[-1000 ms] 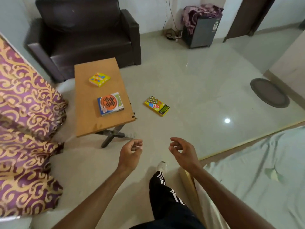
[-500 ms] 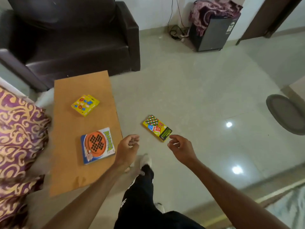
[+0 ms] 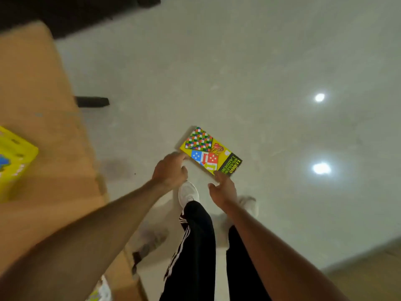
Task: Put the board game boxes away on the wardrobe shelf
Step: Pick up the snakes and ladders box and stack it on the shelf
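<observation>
A yellow Ludo and Snakes & Ladders box (image 3: 208, 153) lies flat on the pale floor just ahead of my feet. My left hand (image 3: 170, 171) is low beside its left near edge, index fingertip touching that edge. My right hand (image 3: 223, 189) is at the box's near corner, fingertips against it. Neither hand has closed around the box. A second yellow game box (image 3: 15, 161) rests on the wooden table (image 3: 43, 101) at the far left. A sliver of a third box (image 3: 100, 288) shows at the table's near end, mostly hidden by my left arm.
The table runs along the left side, with a dark leg (image 3: 92, 101) sticking out toward the floor. A dark sofa (image 3: 86, 14) is at the top left. My white shoes (image 3: 188, 192) stand just behind the floor box. Open floor spreads to the right.
I have stepped forward and bent down over the floor box. Both hands have dropped from mid-air to its near edge and now touch it.
</observation>
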